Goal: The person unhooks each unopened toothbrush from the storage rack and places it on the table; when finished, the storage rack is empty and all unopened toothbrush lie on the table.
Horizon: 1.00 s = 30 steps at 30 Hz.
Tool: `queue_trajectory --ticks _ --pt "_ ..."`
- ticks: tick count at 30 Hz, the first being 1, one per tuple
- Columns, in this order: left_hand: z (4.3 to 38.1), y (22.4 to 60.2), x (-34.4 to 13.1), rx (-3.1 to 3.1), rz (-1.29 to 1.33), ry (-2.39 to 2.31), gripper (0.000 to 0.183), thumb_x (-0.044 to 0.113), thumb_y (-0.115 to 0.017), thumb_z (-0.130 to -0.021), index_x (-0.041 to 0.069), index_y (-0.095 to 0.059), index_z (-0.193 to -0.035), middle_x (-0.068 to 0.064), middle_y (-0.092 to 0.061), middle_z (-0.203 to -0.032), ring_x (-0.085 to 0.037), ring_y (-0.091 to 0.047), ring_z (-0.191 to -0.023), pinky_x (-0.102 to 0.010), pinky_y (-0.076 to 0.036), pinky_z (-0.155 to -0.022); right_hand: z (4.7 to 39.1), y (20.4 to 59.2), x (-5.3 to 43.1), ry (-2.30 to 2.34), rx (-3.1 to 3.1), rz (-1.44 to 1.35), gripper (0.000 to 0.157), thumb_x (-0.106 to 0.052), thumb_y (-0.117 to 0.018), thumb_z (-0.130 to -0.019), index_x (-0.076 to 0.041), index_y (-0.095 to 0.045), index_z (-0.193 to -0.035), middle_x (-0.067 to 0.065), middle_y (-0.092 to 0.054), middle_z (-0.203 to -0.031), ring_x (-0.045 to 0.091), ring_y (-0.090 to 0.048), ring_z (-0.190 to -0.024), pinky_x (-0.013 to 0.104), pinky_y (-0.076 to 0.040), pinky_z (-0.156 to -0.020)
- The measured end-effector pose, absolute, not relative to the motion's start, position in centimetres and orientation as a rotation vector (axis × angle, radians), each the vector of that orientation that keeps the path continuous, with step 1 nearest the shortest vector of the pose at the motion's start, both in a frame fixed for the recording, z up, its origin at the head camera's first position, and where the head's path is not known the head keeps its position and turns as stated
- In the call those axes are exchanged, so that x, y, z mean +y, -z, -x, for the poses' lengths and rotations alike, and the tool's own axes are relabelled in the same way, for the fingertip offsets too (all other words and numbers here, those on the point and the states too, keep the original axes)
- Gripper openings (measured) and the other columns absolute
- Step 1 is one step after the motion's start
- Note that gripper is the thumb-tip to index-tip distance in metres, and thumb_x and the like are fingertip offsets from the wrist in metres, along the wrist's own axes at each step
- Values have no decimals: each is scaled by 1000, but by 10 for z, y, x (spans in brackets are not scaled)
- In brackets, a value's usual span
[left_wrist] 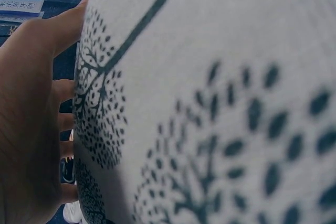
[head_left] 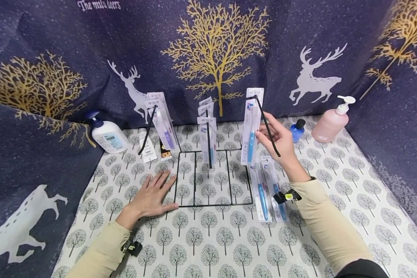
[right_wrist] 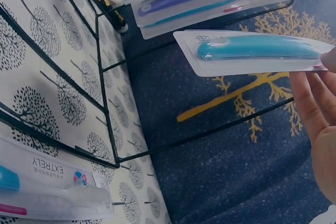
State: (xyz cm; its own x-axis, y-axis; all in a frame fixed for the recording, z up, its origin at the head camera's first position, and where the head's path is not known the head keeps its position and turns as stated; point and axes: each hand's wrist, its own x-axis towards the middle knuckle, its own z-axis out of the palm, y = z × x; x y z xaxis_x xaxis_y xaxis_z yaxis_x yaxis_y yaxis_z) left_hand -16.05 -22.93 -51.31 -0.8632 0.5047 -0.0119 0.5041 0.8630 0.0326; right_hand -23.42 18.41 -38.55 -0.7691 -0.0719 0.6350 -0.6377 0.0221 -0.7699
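My right hand (head_left: 278, 141) pinches a packaged blue toothbrush (head_left: 251, 131) by its side edge. The card top of this pack meets the right hook (head_left: 269, 127) of a black wire display rack (head_left: 212, 205); whether the hook passes through it, I cannot tell. In the right wrist view, fingers and thumb grip the clear blister pack (right_wrist: 252, 51). My left hand (head_left: 153, 197) rests palm down on the tablecloth, fingers spread, thumb by the rack's front left corner. Two more packaged toothbrushes (head_left: 263, 197) lie beside the rack's right side, under my right forearm.
Several packaged toothbrushes hang on the middle hook (head_left: 208, 144) and left hook (head_left: 147, 131). Behind the left side stand a white pump bottle (head_left: 109, 137), a white tube (head_left: 147, 148) and a dark small box (head_left: 165, 152). A blue bottle (head_left: 297, 133) and pink pump bottle (head_left: 330, 123) stand right.
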Motion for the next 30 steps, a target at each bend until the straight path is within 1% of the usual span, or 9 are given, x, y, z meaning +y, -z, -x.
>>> queue_trajectory --ticks 2,6,9,15,18,21,24,27,30 --pt "160 513 -229 3007 -811 -33 94 79 -36 -75 22 -16 -147 -7 -9 -154 -32 -11 -140 -62 -15 -107 231 383 184 -1800 -1890 -720 56 14 -62 -76 1 -50 -129 26 -64 -82 14 -64 -67 20 -53 -55" --pt "161 513 -230 3004 -814 -25 94 79 -36 -75 22 -16 -147 -7 -9 -154 -32 -12 -140 -63 -15 -107 222 380 184 -1813 -1889 -724 56 15 -61 -75 1 -50 -129 24 -65 -81 13 -64 -68 20 -54 -55" --pt "160 512 -229 3009 -827 -43 93 78 -38 -76 21 -17 -147 -8 -10 -154 -34 -13 -139 -64 -16 -106 217 379 186 -1813 -1883 -748 57 16 -60 -75 2 -49 -129 20 -66 -83 13 -65 -71 20 -54 -56" --pt "159 511 -229 3012 -826 -62 93 76 -41 -76 20 -19 -147 -9 -12 -154 -34 -14 -139 -65 -16 -105 205 377 188 -1815 -1871 -782 57 19 -60 -73 7 -47 -128 5 -69 -84 12 -65 -74 18 -54 -57" --pt "158 512 -228 3010 -818 -66 92 76 -40 -76 21 -18 -147 -8 -11 -154 -33 -13 -139 -64 -15 -106 199 376 189 -1838 -1857 -798 60 24 -58 -71 10 -46 -128 2 -69 -83 10 -65 -73 17 -53 -57" --pt "159 513 -228 3011 -817 -70 92 76 -40 -76 22 -17 -147 -8 -11 -154 -33 -13 -139 -64 -15 -106 193 375 190 -1850 -1839 -833 60 27 -56 -69 13 -45 -127 2 -69 -84 10 -65 -74 17 -54 -59" --pt "159 512 -228 3016 -825 -76 93 76 -41 -76 21 -19 -147 -8 -12 -154 -33 -14 -139 -65 -16 -106 187 373 191 -1836 -1829 -873 59 26 -56 -70 15 -44 -126 2 -70 -84 9 -65 -72 16 -53 -55" --pt "159 513 -229 3017 -831 -72 93 77 -41 -75 21 -20 -146 -8 -12 -154 -34 -15 -139 -65 -16 -105 182 373 192 -1808 -1819 -908 58 26 -56 -69 17 -44 -124 0 -70 -83 7 -64 -68 13 -48 -47" --pt "159 513 -228 3015 -836 -61 93 77 -40 -75 21 -20 -146 -9 -12 -154 -35 -15 -138 -65 -16 -105 179 376 195 -1803 -1798 -939 59 29 -55 -66 18 -43 -124 2 -68 -80 6 -60 -63 14 -44 -42"
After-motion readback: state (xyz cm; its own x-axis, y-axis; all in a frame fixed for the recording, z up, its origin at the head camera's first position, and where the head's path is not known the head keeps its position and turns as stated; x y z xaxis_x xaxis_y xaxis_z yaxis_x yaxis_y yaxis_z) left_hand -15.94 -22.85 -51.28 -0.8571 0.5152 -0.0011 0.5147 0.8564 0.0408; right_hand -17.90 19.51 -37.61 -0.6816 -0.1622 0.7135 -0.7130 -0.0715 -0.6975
